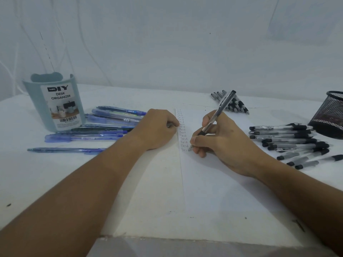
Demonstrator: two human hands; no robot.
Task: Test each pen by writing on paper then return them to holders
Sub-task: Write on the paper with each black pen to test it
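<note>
A clear-barrelled pen with a black grip and black cap [216, 115] is pinched in the right hand [220, 141], tilted, its tip touching the white sheet of paper [213, 182] at the bottom of a column of about thirteen handwritten "Test" words [182, 130]. The left hand [157, 128] rests on the paper's left edge with fingers curled; whether it holds anything I cannot tell. Left of it lie roughly nine blue pens [104, 125] beside one pale green plastic desk organizer [55, 104]. On the right lie about ten black-capped clear pens [289, 141] near one black mesh holder [330, 117]. Another heap of black pens [233, 104] sits behind the paper, on the white desk [130, 182].
</note>
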